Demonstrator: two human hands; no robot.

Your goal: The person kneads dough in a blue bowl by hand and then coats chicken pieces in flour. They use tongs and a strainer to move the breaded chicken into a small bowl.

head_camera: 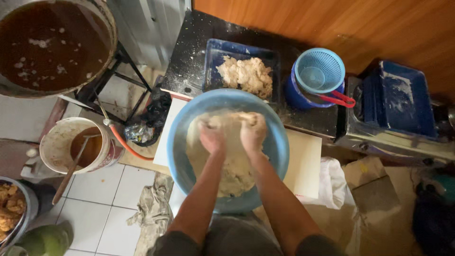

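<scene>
A large blue bowl (280, 147) holds a big mass of pale dough (231, 175). My left hand (211, 137) and my right hand (252, 131) press side by side into the far part of the dough, fingers curled and coated in flour. Both forearms reach down into the bowl from the bottom of the view. Behind the bowl, a blue rectangular tray (213, 61) carries a second lump of dough (247, 75).
A blue strainer basket (318, 71) with red tongs (339, 99) stands right of the tray; another blue tray (398, 97) lies farther right. At left are a big pot of brown oil (47, 45), a white bucket (57, 142) and fried pieces (8, 204).
</scene>
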